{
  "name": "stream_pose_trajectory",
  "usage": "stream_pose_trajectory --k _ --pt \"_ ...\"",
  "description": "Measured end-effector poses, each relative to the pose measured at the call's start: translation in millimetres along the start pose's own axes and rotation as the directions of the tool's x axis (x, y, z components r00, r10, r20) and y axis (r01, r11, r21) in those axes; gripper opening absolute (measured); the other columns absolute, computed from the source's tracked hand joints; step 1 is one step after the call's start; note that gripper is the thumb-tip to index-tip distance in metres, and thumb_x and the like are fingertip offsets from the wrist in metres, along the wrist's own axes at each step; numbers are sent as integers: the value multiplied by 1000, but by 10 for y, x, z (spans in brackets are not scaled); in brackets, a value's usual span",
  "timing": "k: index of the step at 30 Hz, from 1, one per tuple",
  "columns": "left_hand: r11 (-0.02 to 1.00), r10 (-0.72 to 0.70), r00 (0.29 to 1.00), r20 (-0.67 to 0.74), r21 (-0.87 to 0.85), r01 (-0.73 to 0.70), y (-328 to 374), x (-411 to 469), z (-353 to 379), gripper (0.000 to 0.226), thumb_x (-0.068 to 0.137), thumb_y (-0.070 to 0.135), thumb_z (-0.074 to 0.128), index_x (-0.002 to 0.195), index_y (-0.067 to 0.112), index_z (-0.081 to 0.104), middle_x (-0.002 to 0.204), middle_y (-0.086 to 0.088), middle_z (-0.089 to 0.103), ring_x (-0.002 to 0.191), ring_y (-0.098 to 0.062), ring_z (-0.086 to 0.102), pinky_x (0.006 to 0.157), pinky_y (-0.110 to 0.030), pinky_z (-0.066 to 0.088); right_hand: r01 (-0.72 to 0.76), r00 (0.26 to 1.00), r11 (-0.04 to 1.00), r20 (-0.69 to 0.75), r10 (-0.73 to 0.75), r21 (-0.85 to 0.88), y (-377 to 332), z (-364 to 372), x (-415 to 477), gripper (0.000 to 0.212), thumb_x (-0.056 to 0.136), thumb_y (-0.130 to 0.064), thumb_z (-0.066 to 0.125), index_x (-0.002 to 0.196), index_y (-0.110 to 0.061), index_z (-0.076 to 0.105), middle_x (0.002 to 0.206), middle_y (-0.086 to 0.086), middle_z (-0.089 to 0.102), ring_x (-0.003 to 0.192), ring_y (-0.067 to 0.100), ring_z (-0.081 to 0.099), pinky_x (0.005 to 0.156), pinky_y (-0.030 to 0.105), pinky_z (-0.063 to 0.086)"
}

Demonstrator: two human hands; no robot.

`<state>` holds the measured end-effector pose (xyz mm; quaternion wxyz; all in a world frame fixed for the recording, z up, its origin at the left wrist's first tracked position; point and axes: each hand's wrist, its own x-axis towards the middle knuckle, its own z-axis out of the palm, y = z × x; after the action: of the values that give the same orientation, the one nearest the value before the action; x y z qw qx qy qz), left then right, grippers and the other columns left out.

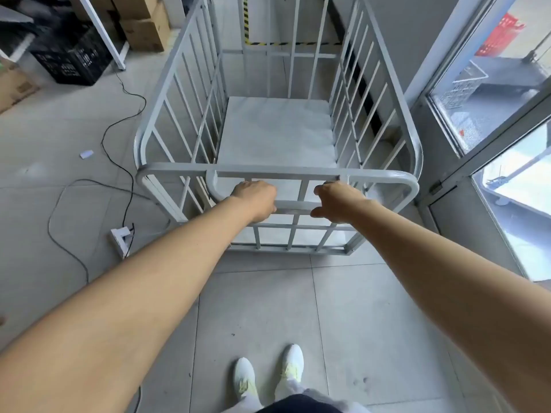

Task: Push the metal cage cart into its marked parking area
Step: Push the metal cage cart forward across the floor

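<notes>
A person's left hand [257,199] and right hand [336,202] both clench the crossbar [293,206] at the near end of a grey metal cage cart [277,129] — arms stretched forward over a tiled floor [262,308]. The cart stands beside a glass door [492,120], its far end close to yellow-and-black floor tape [262,43] — a black cable [119,162] trails on the left.

Grey tiled floor [262,308] carrying the cage cart [277,174]
On it lie a black cable [119,162], white power strip [120,238], black crates [74,59], cardboard boxes [144,31]
</notes>
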<state>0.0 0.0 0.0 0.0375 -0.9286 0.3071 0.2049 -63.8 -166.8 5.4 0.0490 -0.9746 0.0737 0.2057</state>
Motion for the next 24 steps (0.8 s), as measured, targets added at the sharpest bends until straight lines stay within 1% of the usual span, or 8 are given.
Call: stream_pose_trajectory --k 2,8,11,15,17,19,21,24 --pt "1000 -1 1000 17 18 1 4 81 50 26 99 26 49 109 4 60 119 -15 60 111 -35 58 85 -37 44 10 1000 1000 5 -10 -4 33 54 79 38 91 -37 61 110 -4 58 121 13 59 116 32 54 83 34 43" --pt "1000 -7 1000 21 28 6 23 257 182 35 98 29 52 122 5 55 125 -14 53 120 -33 52 95 -42 44 29 1000 1000 12 -29 0 169 260 311 38 91 -35 61 111 -3 60 122 14 56 121 31 47 98 39 43" --pt "999 -17 999 30 31 16 34 365 228 36 98 30 52 123 4 54 126 -14 53 120 -33 52 94 -42 44 26 999 1000 23 -26 12 245 328 413 33 93 -32 59 107 -2 60 118 15 57 119 32 49 94 38 44" --pt "999 -37 998 57 32 36 62 484 263 31 98 28 52 119 5 59 124 -13 59 118 -33 55 90 -37 45 16 1000 1000 22 -16 13 317 373 492 31 94 -31 58 106 -2 61 113 14 59 114 32 53 80 35 43" --pt "999 -38 997 65 22 36 61 542 269 22 98 22 54 111 7 64 121 -10 64 116 -32 58 83 -33 43 12 1000 1000 25 -12 -4 356 387 533 31 94 -32 58 106 -3 61 113 13 59 113 32 54 76 33 40" --pt "999 -37 997 69 9 37 50 582 275 13 96 13 55 101 9 66 115 -5 69 112 -30 60 79 -30 42 6 1000 1000 23 -6 -26 386 390 561 28 94 -29 59 107 -4 60 114 12 59 113 32 55 78 34 44" --pt "999 -39 997 70 -3 39 49 611 258 13 94 5 53 94 8 66 112 -2 72 110 -30 60 82 -30 45 2 1000 999 25 0 -51 410 376 588 24 95 -24 58 109 -5 60 115 11 58 114 31 55 82 34 46" --pt "999 -45 996 74 -16 46 48 657 219 11 92 4 56 84 8 62 110 -2 72 108 -30 61 85 -33 48 19 999 998 40 -17 -61 420 329 624 28 94 -27 58 110 -4 59 116 12 58 112 31 56 76 33 41"
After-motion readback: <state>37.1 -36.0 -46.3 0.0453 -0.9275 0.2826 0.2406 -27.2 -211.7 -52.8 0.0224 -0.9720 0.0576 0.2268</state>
